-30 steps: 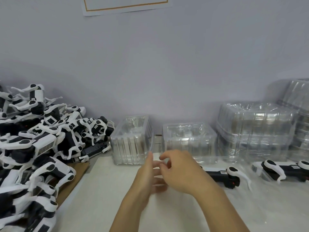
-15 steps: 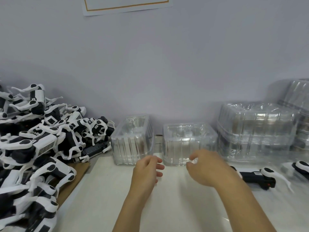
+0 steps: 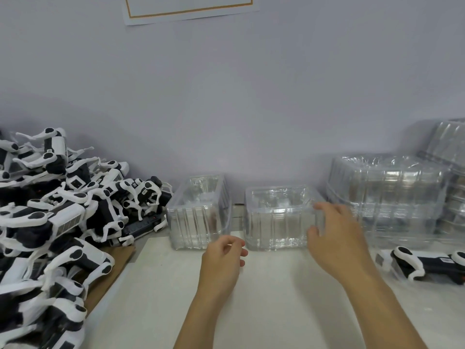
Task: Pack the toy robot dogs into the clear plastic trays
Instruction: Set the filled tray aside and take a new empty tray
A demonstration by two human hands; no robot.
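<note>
A second earlier both hands had been together at the middle of the bench [image 3: 264, 298]; since then they had parted. The right hand [image 3: 337, 238] had moved out toward one o'clock, its fingers spread and curving against the right end of the nearer clear tray [image 3: 276, 217], apparently about to take it. The left hand [image 3: 221, 260] hung loosely curled, holding nothing, just before the other tray [image 3: 198, 212]. The heap of toy dogs [image 3: 63, 210] lay at nine o'clock, one bagged dog [image 3: 427, 265] at three o'clock. Packing looked ready to begin.
</note>
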